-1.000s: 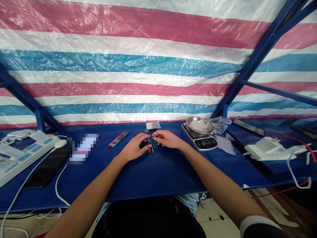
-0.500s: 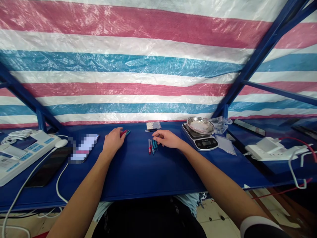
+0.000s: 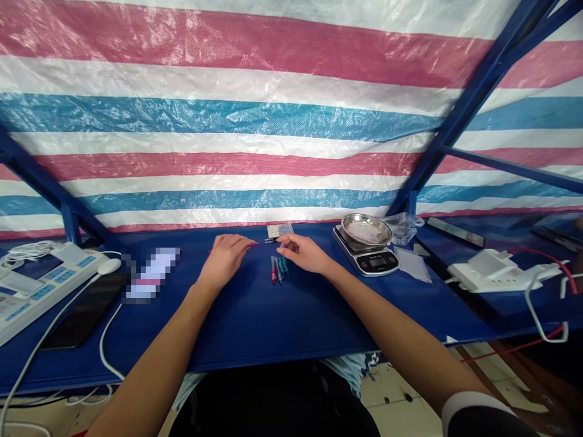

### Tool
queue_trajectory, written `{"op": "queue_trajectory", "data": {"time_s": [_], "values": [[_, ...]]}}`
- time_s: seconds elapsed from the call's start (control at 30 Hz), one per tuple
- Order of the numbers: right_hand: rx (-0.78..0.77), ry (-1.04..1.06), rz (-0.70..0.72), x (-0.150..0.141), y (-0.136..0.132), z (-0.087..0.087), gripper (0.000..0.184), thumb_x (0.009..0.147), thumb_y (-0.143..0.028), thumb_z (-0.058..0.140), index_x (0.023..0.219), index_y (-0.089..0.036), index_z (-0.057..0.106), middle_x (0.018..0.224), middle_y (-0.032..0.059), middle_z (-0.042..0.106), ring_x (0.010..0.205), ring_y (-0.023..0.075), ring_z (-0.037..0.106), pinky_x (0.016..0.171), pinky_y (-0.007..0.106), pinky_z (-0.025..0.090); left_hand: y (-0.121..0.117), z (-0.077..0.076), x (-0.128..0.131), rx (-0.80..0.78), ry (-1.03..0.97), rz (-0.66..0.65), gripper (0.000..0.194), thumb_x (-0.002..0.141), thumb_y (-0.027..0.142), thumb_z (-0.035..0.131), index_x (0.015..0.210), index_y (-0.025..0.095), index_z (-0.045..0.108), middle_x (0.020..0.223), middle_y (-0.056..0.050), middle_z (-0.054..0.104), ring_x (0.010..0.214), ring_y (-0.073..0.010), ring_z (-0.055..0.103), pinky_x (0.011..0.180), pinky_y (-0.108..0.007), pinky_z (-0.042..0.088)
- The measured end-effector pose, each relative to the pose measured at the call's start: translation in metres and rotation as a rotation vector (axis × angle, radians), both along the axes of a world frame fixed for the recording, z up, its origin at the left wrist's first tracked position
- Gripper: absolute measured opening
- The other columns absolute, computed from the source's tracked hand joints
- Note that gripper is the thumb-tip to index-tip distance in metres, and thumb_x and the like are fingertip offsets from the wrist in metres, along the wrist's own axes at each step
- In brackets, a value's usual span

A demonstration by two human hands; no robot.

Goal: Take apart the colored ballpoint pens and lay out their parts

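My left hand (image 3: 224, 260) is closed around a red pen (image 3: 254, 244), whose one end points right toward my other hand while the other end pokes out on the left. Curled but with thumb and forefinger apart, my right hand (image 3: 304, 252) hovers at the table's middle; nothing shows between its fingers. Just below its fingertips lies a small bunch of pens (image 3: 279, 269), red at the left and teal at the right. Behind, a small clear bag (image 3: 279, 230) with pale contents lies near thin dark sticks (image 3: 270, 241).
Right of my hands is a digital scale (image 3: 377, 263) carrying a steel dish (image 3: 365, 229), with clear plastic bags (image 3: 412, 264) beside it. To the left are a lit phone (image 3: 152, 276), a dark phone (image 3: 84, 315) and a white power strip (image 3: 54, 282) with cables. Striped sheeting (image 3: 273, 164) hangs behind.
My left hand has moved right, toward the middle, bringing the red pen with it. A teal pen seen by it before is no longer visible. My right hand has barely moved.
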State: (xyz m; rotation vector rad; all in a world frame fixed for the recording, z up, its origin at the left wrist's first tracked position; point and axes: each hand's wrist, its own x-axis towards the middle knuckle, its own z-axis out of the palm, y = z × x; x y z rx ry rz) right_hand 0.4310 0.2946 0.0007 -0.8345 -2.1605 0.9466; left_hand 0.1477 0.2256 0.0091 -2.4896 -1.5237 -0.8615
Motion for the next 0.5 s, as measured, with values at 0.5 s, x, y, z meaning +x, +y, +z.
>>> {"op": "queue_trajectory", "data": {"time_s": [0.5], "values": [[-0.245,0.238,0.04,-0.002,0.002,0.004,0.037,0.094,-0.054,0.073,0.106,-0.019,0.074,0.089,0.0044,0.074,0.071,0.0159,0.065,0.065,0.028,0.053,0.003,-0.012,0.015,-0.026,-0.212,0.014,0.024,0.101,0.044,0.068,0.114,0.027,0.077,0.112,-0.006,0.082,0.104,-0.0278,0.074,0.103,-0.047,0.051]]}}
